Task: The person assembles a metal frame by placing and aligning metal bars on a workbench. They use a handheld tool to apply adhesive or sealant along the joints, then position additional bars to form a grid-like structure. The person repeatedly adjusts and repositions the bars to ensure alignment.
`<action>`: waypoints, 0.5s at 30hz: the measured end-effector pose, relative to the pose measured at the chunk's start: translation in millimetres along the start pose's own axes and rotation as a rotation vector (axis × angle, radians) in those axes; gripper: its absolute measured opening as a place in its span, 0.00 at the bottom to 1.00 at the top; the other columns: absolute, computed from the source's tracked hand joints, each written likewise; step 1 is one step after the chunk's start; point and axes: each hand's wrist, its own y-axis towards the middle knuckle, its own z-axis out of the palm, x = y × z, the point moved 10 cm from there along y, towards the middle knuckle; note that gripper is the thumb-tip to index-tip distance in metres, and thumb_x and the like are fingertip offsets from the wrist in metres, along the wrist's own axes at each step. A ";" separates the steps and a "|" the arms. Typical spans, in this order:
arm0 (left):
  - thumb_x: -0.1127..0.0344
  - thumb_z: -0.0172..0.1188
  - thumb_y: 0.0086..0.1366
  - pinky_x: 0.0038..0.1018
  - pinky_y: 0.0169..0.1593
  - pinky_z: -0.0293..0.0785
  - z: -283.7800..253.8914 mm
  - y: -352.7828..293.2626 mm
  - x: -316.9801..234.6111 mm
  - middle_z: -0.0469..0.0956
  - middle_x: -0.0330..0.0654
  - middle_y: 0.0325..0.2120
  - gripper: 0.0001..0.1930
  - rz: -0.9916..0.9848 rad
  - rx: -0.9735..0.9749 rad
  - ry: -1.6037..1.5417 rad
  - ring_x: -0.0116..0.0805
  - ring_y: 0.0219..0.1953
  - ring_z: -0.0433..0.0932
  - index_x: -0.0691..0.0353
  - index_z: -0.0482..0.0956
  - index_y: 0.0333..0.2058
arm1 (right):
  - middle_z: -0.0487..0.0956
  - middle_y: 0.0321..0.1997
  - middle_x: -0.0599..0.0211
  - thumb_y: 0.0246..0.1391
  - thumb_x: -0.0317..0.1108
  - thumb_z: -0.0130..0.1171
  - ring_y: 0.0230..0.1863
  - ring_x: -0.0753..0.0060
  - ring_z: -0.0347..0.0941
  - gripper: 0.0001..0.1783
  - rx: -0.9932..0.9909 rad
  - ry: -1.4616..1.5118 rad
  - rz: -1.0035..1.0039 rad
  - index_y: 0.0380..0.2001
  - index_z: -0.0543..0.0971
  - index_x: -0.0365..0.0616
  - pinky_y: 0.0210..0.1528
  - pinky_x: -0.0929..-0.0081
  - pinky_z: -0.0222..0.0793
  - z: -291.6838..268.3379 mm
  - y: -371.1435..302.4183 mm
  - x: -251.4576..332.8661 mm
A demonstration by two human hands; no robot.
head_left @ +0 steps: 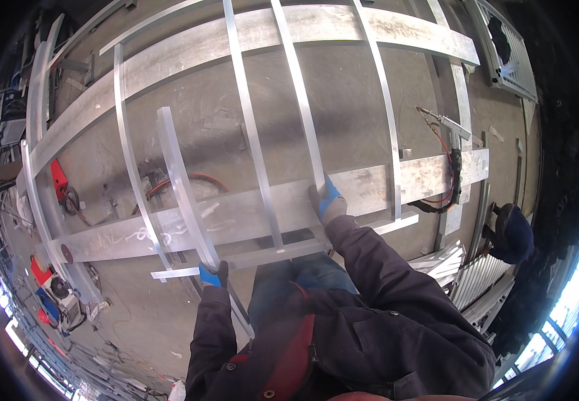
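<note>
My left hand [214, 274], in a blue and dark glove, is closed round the near end of a short square metal tube [182, 184]. The tube lies across the near flat beam [122, 237], and its far end stops short of the far beam [169, 63]. My right hand [329, 199], gloved alike, grips the near end of a long slender tube [301, 87] that reaches over both beams. Its fingers are partly hidden under the tube. Between my hands another long tube [249, 123] crosses the beams. A thin crosswise bar [176, 273] touches the area by my left hand.
More tubes cross the beams, one on the left [126, 134] and one on the right [384, 93]. A welding torch [446, 123] with red and black cable rests at the right. A person [511, 234] crouches beyond it. A machine [62, 294] stands on the floor at lower left.
</note>
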 end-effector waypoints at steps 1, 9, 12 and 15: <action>0.65 0.74 0.57 0.29 0.29 0.76 0.0 0.0 -4.1 0.78 0.42 0.32 0.29 0.040 -0.002 -0.021 0.29 0.28 0.77 0.66 0.70 0.53 | 0.83 0.49 0.49 0.62 0.50 0.59 0.50 0.48 0.81 0.35 0.011 0.001 0.018 0.70 0.67 0.54 0.54 0.59 0.74 1.0 -0.5 -0.4; 0.64 0.74 0.56 0.29 0.29 0.77 -2.6 -2.4 -2.2 0.78 0.42 0.31 0.27 0.016 -0.038 -0.002 0.30 0.27 0.77 0.67 0.72 0.50 | 0.84 0.47 0.53 0.61 0.51 0.58 0.49 0.51 0.81 0.36 0.077 -0.031 0.095 0.70 0.68 0.52 0.54 0.60 0.73 3.9 -0.9 -5.5; 0.65 0.74 0.55 0.29 0.29 0.77 -1.4 -0.9 -0.1 0.79 0.42 0.31 0.27 0.002 -0.035 -0.003 0.30 0.27 0.77 0.67 0.72 0.51 | 0.84 0.46 0.54 0.61 0.52 0.58 0.48 0.53 0.82 0.36 0.041 -0.049 0.047 0.70 0.68 0.51 0.54 0.61 0.74 2.3 0.0 -4.8; 0.65 0.74 0.56 0.29 0.28 0.76 -1.1 -0.3 0.4 0.79 0.43 0.31 0.27 -0.007 -0.039 -0.021 0.30 0.27 0.77 0.67 0.72 0.50 | 0.84 0.46 0.54 0.61 0.51 0.58 0.49 0.53 0.81 0.36 0.038 -0.045 0.047 0.70 0.68 0.52 0.54 0.61 0.74 5.3 0.1 -10.6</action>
